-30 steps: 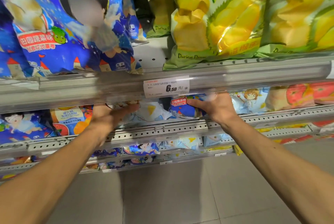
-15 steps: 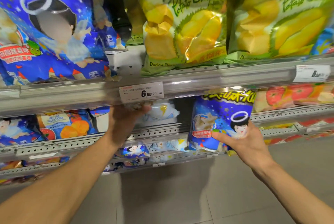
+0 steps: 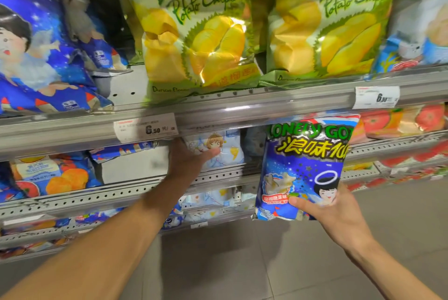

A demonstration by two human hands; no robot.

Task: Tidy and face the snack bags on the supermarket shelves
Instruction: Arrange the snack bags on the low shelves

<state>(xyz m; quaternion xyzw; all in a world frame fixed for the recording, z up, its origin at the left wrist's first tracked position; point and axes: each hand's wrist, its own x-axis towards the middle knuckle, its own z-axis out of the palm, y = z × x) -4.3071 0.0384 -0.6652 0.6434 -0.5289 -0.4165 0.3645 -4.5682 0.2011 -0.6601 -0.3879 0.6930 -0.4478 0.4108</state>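
My right hand (image 3: 332, 212) grips the bottom of a small blue snack bag (image 3: 305, 166) with a haloed cartoon figure, held upright in front of the second shelf. My left hand (image 3: 189, 161) reaches into the second shelf and holds a pale blue bag (image 3: 225, 147) with a cartoon girl, thumb on its front. The fingers are hidden behind the bag. Large blue bags (image 3: 41, 57) of the same haloed design stand on the top shelf at the left. Two green durian potato chip bags (image 3: 194, 33) stand beside them.
A shelf rail (image 3: 242, 108) with price tags (image 3: 148, 127) runs across the top shelf. Orange and tomato-print bags (image 3: 55, 173) fill the second shelf at left and right (image 3: 400, 120). Lower shelves hold more pale blue bags (image 3: 213, 200). Grey floor tiles (image 3: 218, 263) lie below.
My right hand pulled the small blue bag out from the second shelf and now holds it upright in front. My left hand shifted right onto the pale blue bag. The view moved closer.
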